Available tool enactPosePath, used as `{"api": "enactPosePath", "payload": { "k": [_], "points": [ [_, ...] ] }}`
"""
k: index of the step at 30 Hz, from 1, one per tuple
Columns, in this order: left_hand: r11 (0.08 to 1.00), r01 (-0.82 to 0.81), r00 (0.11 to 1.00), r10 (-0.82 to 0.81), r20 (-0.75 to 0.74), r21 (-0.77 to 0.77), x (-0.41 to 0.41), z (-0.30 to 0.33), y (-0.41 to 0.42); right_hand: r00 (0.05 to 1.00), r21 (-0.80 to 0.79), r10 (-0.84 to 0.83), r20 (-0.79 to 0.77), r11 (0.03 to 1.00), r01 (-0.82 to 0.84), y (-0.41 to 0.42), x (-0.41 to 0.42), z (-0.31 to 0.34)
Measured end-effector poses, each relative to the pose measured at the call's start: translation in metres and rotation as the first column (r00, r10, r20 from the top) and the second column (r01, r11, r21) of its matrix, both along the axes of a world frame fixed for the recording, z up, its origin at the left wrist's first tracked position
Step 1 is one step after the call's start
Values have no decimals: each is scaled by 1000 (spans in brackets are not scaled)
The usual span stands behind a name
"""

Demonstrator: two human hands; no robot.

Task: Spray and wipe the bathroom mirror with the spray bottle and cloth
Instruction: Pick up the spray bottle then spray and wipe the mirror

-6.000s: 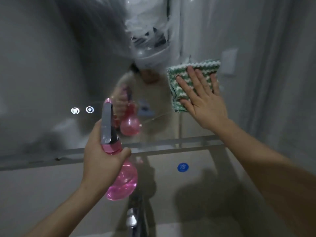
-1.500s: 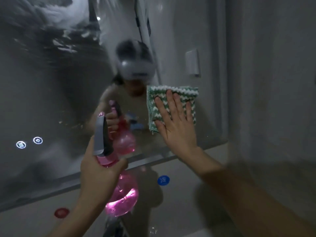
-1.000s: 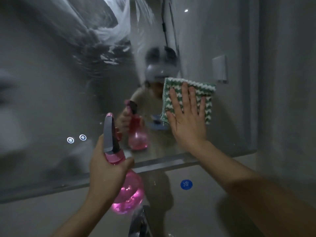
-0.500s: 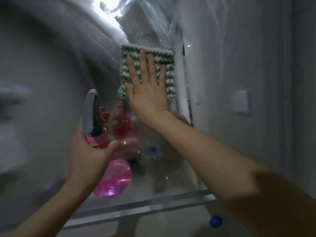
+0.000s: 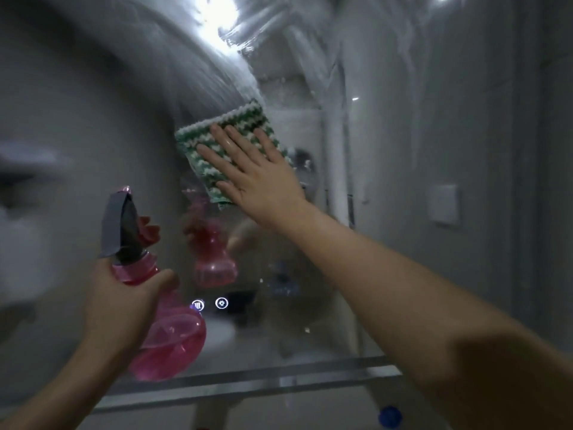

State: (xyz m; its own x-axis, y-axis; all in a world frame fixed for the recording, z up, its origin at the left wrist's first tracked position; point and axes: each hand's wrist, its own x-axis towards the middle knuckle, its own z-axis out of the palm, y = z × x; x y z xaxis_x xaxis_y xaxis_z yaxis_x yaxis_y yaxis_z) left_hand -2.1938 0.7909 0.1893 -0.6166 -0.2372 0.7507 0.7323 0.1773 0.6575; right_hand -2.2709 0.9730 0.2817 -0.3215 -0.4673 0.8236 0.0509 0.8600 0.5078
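Right hand [image 5: 257, 178] flat, fingers straight and slightly spread, palm pressing the cloth [image 5: 229, 150] against the mirror [image 5: 77, 119]; nothing is gripped, the cloth is only pinned to the glass. Cloth is green-and-white knit, square, tilted so one corner points up and right; it sits in the upper middle of the mirror, well above the bottom edge. Wet streaks and a bright glare patch fan across the glass above the cloth, toward the top edge. Left hand [image 5: 124, 302] curled round the neck of the spray bottle [image 5: 161, 324], thumb wrapped across the front; bottle held upright just in front of the glass, lower left of the cloth and apart from it. Bottle is clear pink with a grey trigger head, nozzle toward the mirror. Its reflection shows in the glass just to the right. Two small lit round icons [image 5: 210, 304] glow in the mirror near its bottom edge. A blue dot [image 5: 390, 416] lies below the mirror's frame, lower right.
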Motion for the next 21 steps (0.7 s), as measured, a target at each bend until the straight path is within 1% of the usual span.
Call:
{"api": "enactPosePath", "payload": {
  "k": [1, 3, 6, 9, 12, 17, 19, 21],
  "points": [
    [1000, 15, 1000, -15, -3, -12, 4, 0, 10, 1000, 19, 1, -5, 1000, -1, 17, 2, 2],
    [998, 33, 999, -33, -12, -56, 12, 1, 32, 1000, 6, -11, -4, 1000, 12, 52, 6, 3],
    [993, 26, 999, -31, -41, -118, 23, 3, 64, 992, -60, 18, -123, 998, -26, 105, 20, -1],
    [985, 57, 997, -66, -50, -160, 30, 4, 98, 984, -123, -17, -176, 992, -5, 157, 33, -12],
    [980, 83, 995, -92, -44, -180, 34, -2, 132, 972, -188, -15, -234, 982, -30, 201, 46, -28],
    [973, 148, 989, -150, 4, -176, 33, -19, 176, 979, -329, -102, -177, 944, 39, 269, 61, -70],
    [978, 141, 990, -140, 19, -150, 34, -26, 186, 980, -397, -104, -168, 917, 30, 279, 64, -82],
    [977, 152, 988, -148, 43, -147, 35, -31, 190, 973, -468, -121, -197, 884, 15, 275, 62, -89]
  ]
}}
